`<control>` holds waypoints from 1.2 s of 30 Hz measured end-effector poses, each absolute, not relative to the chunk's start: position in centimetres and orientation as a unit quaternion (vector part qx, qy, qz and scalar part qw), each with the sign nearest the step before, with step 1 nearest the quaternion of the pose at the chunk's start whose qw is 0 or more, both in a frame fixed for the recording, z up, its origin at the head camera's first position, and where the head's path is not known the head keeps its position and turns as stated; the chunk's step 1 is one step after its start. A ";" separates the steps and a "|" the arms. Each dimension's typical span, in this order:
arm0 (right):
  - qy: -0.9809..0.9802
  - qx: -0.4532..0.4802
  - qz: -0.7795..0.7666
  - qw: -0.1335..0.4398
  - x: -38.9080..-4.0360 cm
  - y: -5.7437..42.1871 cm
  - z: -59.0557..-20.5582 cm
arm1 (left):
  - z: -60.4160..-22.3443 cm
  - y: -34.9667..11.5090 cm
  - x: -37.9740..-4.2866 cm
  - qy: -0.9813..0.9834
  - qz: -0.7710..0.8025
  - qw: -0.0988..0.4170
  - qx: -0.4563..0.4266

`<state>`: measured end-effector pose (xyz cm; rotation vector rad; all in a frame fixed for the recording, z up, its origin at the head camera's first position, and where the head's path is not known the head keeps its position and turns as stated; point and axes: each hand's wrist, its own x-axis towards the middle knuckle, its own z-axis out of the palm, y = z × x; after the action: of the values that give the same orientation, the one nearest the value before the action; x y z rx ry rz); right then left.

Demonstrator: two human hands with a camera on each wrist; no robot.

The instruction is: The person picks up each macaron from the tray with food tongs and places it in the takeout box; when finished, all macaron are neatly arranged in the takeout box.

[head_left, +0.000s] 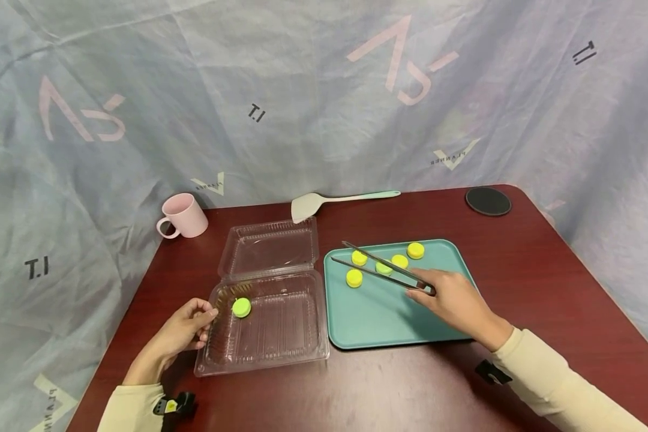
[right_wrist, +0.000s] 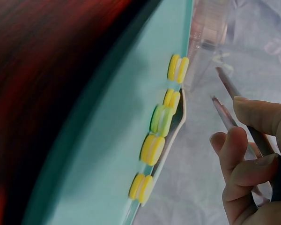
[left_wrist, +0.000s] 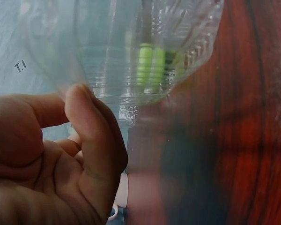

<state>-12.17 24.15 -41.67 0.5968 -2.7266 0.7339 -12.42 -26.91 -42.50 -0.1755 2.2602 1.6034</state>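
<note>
- where is your left hand?
- at the left side of the clear container, pinching its rim between thumb and fingers.
- is anything inside?
- one green macaron, near the left wall. the hinged lid lies folded back, away from me.
- and the right hand?
- it grips a pair of metal tongs near the joined end. their arms stand apart with nothing between the tips, and the right wrist view shows the tips clear of the macarons.
- what is on the teal tray?
- four yellow macarons and a second green macaron, all toward the far side. the tray sits just right of the container.
- anything else on the dark red table?
- a pink mug at the far left, a pale spatula behind the container and tray, and a black disc at the far right corner.
</note>
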 end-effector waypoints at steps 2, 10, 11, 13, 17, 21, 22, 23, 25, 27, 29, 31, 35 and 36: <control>-0.939 0.203 0.249 0.126 -12.0 24.4 -41.8 | -42.5 -27.0 -12.4 0.797 0.572 0.184 -0.064; -0.949 0.180 0.237 0.102 -11.7 24.9 -42.0 | -42.6 -27.0 -12.5 0.794 0.577 0.181 -0.062; -0.950 0.179 0.235 0.100 -11.7 24.9 -42.0 | -42.6 -27.0 -12.5 0.794 0.577 0.180 -0.063; -0.951 0.180 0.233 0.099 -11.6 24.9 -42.1 | -42.6 -27.0 -12.4 0.794 0.577 0.180 -0.064; -0.950 0.188 0.228 0.103 -11.1 24.9 -42.3 | -42.6 -27.0 -12.4 0.795 0.577 0.180 -0.061; -0.948 0.194 0.228 0.104 -10.7 24.9 -42.6 | -42.6 -27.0 -12.3 0.793 0.579 0.179 -0.058; -0.948 0.195 0.228 0.104 -10.6 24.9 -42.7 | -42.6 -27.0 -12.3 0.793 0.580 0.178 -0.060; -0.948 0.196 0.228 0.104 -10.5 24.9 -42.8 | -42.6 -27.0 -12.3 0.792 0.580 0.178 -0.062; -0.948 0.195 0.228 0.104 -10.4 24.9 -42.9 | -42.6 -27.0 -12.3 0.792 0.581 0.177 -0.061; -0.948 0.194 0.228 0.104 -10.1 25.0 -43.0 | -42.7 -27.0 -12.3 0.792 0.581 0.178 -0.061; -0.948 0.193 0.229 0.102 -10.0 25.0 -43.1 | -42.7 -27.0 -12.2 0.791 0.582 0.178 -0.060; -0.949 0.189 0.233 0.097 -9.7 25.1 -43.2 | -42.7 -27.0 -12.2 0.791 0.582 0.179 -0.059; -0.951 0.178 0.237 0.091 -9.1 25.4 -43.3 | -42.6 -27.0 -12.2 0.792 0.580 0.178 -0.064; -0.951 0.177 0.236 0.091 -9.0 25.4 -43.3 | -42.5 -27.0 -12.2 0.793 0.580 0.177 -0.064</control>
<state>-9.00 25.41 -43.29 0.5260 -2.8263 0.7015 -12.17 -27.03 -42.53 -0.1798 2.2434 1.6420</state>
